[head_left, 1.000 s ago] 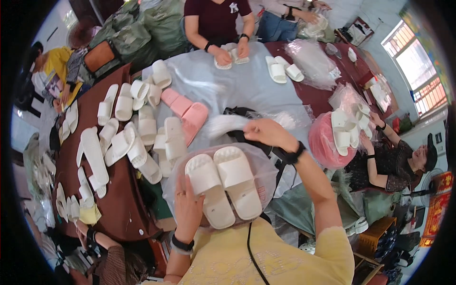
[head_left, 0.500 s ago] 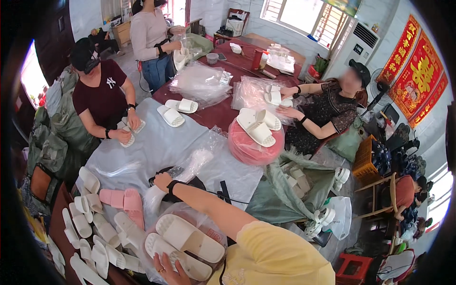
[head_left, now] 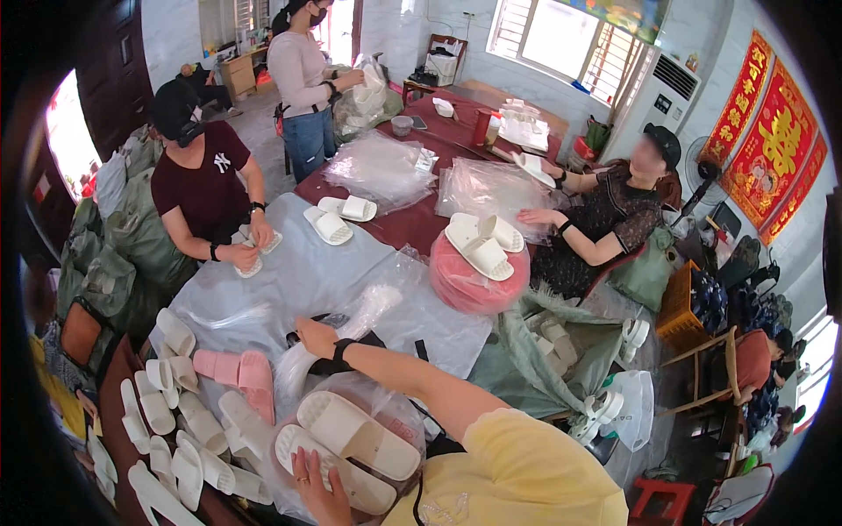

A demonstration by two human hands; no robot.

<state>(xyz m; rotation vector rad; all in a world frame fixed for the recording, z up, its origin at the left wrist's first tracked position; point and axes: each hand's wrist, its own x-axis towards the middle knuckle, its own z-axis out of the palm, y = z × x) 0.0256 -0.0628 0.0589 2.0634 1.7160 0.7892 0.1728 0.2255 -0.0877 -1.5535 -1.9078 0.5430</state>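
In front of me lies a pair of white slippers [head_left: 369,438] on a clear plastic bag [head_left: 285,491]. My left hand [head_left: 320,486] rests on the nearer slipper, fingers stretched out and spread, with a ring on one. Beyond the pair, my right hand [head_left: 316,337] is closed at a bundle of clear plastic strands [head_left: 373,307]; the strands show on both sides of the fist. The fingertips are hidden. A black object [head_left: 358,349] lies partly under that wrist. Left of the pair are a pink pair of slippers [head_left: 246,373] and many loose white slippers [head_left: 200,421].
A red round stack [head_left: 478,285] bears two white slippers. Clear bags [head_left: 377,171] lie on the dark red table [head_left: 434,206]. A green sack [head_left: 517,368] holding slippers stands at the right. Co-workers sit or stand around: one in dark red [head_left: 202,180], one in black lace [head_left: 605,210].
My hands keep nearly the same places while the view shifts slightly. The co-worker at the right has raised a white slipper off the bags. The standing person has straightened up.
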